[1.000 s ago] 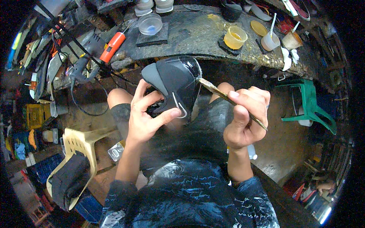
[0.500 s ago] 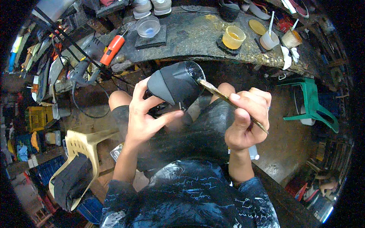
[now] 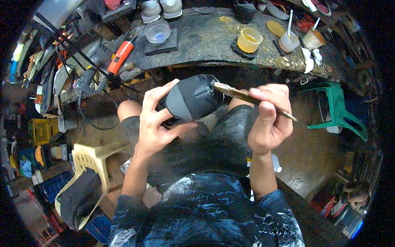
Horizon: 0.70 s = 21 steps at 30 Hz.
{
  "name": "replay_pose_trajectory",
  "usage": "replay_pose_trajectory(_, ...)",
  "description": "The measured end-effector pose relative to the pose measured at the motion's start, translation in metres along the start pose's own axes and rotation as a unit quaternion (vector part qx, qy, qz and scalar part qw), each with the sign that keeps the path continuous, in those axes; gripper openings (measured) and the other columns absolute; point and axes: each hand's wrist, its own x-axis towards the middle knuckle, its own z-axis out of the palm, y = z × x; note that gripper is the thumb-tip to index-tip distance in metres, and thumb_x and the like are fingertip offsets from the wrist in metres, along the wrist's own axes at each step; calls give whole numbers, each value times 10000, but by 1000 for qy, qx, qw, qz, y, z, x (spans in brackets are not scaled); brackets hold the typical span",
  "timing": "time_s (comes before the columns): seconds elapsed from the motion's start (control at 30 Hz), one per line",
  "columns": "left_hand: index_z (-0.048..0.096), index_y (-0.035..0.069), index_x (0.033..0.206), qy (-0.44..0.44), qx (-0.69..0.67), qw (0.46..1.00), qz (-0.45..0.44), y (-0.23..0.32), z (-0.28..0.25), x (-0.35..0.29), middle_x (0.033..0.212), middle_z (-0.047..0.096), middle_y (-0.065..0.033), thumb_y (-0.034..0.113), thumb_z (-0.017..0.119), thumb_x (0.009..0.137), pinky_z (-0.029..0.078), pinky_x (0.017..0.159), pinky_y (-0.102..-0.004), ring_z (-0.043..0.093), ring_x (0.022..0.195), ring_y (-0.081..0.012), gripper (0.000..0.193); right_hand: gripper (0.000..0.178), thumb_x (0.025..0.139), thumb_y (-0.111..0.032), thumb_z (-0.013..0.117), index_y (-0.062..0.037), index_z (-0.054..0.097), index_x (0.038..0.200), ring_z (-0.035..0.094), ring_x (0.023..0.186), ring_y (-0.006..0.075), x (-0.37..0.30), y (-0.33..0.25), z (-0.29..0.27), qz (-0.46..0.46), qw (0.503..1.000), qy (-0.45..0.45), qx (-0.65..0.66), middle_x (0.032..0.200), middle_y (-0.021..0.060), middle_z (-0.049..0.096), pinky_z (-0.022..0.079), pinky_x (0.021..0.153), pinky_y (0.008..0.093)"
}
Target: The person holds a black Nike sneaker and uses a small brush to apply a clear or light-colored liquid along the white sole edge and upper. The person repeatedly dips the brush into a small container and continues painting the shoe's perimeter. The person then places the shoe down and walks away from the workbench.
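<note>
Over my lap, my left hand is wrapped round a black shoe, fingers behind it and thumb along its near side. A smooth grey-black panel covers the shoe's left end, and a wet, whitish sheen shows along the edge of its right end. My right hand pinches a flat, worn brush by its handle. The brush's pale, crusted tip meets the shoe's right edge. The inside of the shoe is mostly hidden by my left hand.
Across the dark workbench stand a yellow glue cup, a white cup with a stick in it, and a clear tub. An orange tool lies at left. A green chair and a cream chair flank me.
The shoe has turned in my left hand, so its right end faces away more. My right hand has shifted slightly right, and the brush lies flatter, its tip a little higher on the edge.
</note>
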Motion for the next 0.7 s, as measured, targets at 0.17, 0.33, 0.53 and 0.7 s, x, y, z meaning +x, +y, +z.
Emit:
replay_pose_trajectory(0.17,799,44,1033,0,-26,999,-39,-9,4,-5,1423,590,-183,270,961,604,435,1103,-475,552,1310,-373,511,129,1010,-115,663,-14,740,1035,632,922,204,29,16,11,23,999,-11,25,985,90,753,477,885,327)
replay_pose_trajectory(0.33,724,-45,1126,84,-170,959,-209,-17,12,-13,1342,578,-154,248,851,784,418,1091,-383,562,1256,-308,468,251,1079,-200,593,3,738,1099,649,967,148,29,9,9,151,979,77,117,1104,92,742,491,899,289)
replay_pose_trajectory(0.53,640,22,1296,204,-573,707,-361,-28,31,-14,1196,708,-45,352,602,1070,499,976,-335,653,1060,-146,402,387,1087,-313,568,43,672,1197,601,820,151,-14,-3,6,417,855,55,304,1000,100,711,458,727,303)
replay_pose_trajectory(0.7,604,23,1316,172,-596,639,-454,-25,24,-14,1178,706,-56,278,667,1016,500,984,-349,650,1095,-165,399,353,1082,-290,577,39,688,1146,545,779,141,-33,-5,12,475,830,0,293,963,85,702,435,714,303)
